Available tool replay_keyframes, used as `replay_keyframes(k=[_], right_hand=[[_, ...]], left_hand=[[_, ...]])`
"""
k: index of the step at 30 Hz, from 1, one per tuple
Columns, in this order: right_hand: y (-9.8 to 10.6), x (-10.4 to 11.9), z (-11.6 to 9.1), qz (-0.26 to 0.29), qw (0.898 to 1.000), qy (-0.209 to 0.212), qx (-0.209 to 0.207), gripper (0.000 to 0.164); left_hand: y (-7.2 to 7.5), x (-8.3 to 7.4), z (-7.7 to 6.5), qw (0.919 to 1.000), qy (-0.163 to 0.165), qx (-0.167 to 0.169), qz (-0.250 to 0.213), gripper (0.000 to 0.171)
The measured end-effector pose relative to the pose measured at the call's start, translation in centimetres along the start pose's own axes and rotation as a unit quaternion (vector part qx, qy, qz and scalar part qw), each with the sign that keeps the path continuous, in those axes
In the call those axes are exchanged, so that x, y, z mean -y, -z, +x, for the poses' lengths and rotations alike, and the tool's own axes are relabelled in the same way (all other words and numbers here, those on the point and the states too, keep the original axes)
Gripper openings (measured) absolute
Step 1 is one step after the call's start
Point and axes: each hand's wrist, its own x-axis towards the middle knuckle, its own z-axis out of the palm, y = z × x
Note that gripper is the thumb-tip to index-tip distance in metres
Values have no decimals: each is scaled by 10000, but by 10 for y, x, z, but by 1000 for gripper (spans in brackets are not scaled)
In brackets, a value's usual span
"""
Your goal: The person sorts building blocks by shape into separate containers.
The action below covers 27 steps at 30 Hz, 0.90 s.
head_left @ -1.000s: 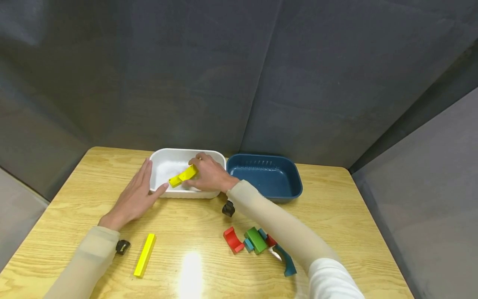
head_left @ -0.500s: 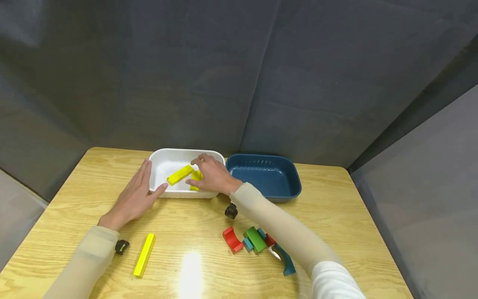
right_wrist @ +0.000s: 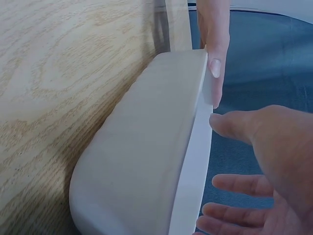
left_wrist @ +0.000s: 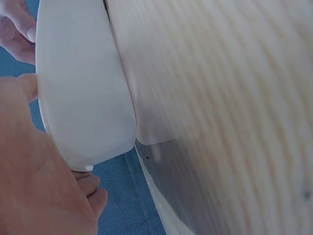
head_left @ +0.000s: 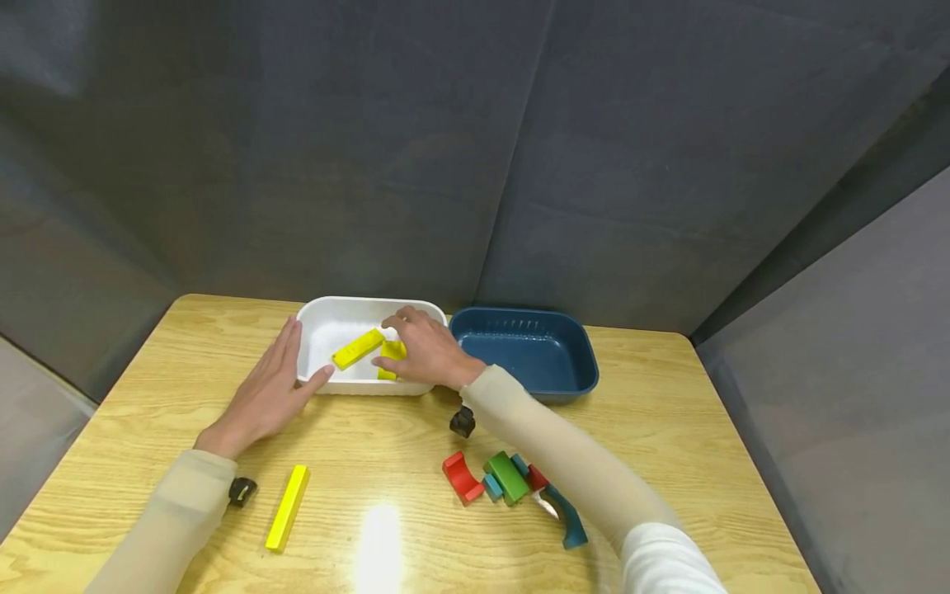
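A white plastic basin stands near the table's back edge. My left hand rests against its left end with straight fingers, the thumb by the front rim. Over the basin's right part is my right hand, its fingers spread; the right wrist view shows nothing gripped by this hand. Inside the basin lies a yellow block, set slantwise. Beside it a second yellow block is partly hidden under the right thumb. From the wrist views the basin's high side hides both blocks.
A dark blue basin stands right of the white one. One long yellow block lies near the left forearm. By the right forearm are a red arch block, a green block, small blue blocks and a blue arch block.
A second ago my right hand held a yellow block over the other one. It has let go, and the block now lies in the basin under the spread fingers. My left hand has stayed.
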Motion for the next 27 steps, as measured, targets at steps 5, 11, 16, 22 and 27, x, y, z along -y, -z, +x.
replay_keyframes(k=[5, 11, 16, 22, 27], right_hand=[[3, 0, -5, 12, 10000, 21, -60, 64], [8, 4, -16, 101, 9997, 127, -167, 65], [10, 12, -29, 216, 9988, 277, -347, 64], [10, 24, -47, 281, 9962, 539, -630, 63], [10, 33, -60, 402, 9943, 724, -674, 67]], left_hand=[[0, -1, 2, 10000, -12, 10, -13, 102], [1, -3, 4, 10000, -16, 9, -1, 102], [3, -4, 4, 10000, -14, 28, 41, 103], [2, -2, 6, 10000, -45, 21, 19, 103], [3, -3, 5, 10000, -48, 30, -12, 103]])
